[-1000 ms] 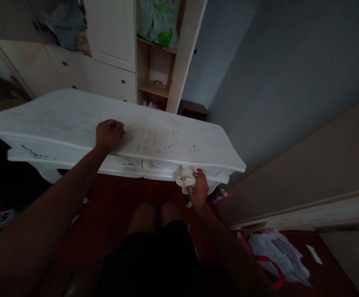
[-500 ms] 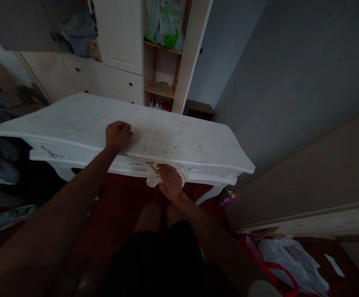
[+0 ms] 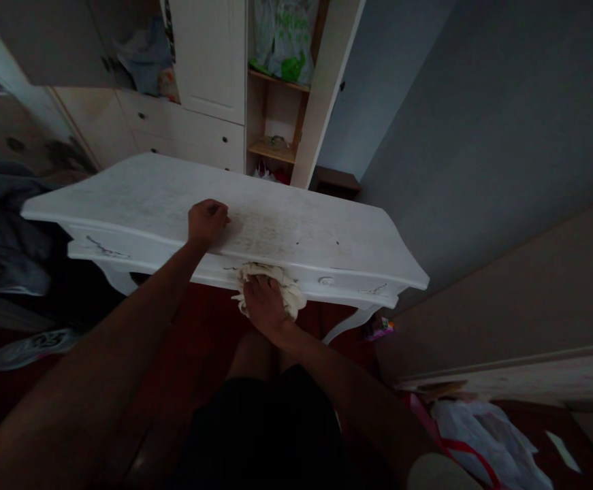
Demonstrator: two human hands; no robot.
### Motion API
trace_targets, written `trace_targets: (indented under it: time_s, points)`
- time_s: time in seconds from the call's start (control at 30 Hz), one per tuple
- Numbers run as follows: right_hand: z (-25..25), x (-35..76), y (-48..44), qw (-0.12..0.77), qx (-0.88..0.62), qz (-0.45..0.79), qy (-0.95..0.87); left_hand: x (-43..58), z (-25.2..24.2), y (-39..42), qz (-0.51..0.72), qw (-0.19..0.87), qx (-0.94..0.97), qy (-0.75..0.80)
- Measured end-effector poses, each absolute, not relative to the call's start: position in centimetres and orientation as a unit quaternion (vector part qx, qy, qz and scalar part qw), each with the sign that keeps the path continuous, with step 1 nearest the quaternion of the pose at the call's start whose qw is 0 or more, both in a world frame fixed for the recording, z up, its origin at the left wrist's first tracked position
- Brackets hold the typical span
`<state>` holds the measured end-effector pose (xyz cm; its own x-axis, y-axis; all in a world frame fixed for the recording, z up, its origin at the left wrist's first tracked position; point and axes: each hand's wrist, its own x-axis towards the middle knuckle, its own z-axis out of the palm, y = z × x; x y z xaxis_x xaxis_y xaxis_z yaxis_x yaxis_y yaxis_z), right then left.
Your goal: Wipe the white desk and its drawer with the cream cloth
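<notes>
A white table (image 3: 137, 190) with curved legs stands before me, its top smudged with dark stains around the middle. Resting on the top near the front edge is my left hand (image 3: 208, 221), its fingers curled in; whether anything is inside them is hidden. My right hand (image 3: 265, 303) presses a cream cloth (image 3: 290, 294) against the front panel, just under the top's edge. The cloth is bunched, and part of it hangs below the panel. A carved knob (image 3: 325, 281) shows to the right of the cloth.
Behind the table stands a white wardrobe (image 3: 214, 75) with an open door (image 3: 329, 95) and plastic bags (image 3: 291, 41) on a shelf. Dark clothing (image 3: 5, 231) lies at the left. White bags (image 3: 485, 435) sit on the floor at lower right, beside the grey wall (image 3: 505, 136).
My right hand has slid left along the front panel with the cloth, which now bunches more around it. My left hand keeps its place on the tabletop. The view has shifted slightly.
</notes>
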<state>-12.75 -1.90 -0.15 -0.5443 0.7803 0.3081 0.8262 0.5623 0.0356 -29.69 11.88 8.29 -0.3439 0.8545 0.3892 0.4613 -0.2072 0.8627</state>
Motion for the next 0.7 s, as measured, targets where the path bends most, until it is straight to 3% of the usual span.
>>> trace_targets:
  time_s: [0.43,0.7]
  points:
    - [-2.7,-7.6,-3.3,0.162,-0.464,-0.079,-0.867,-29.9,7.8,12.2,0.560,0.178,0.554,0.589]
    - [-4.2,2.7,-4.3,0.139,-0.504,-0.120,-0.844,-29.5,8.6,11.5,0.543,0.175,0.548,0.611]
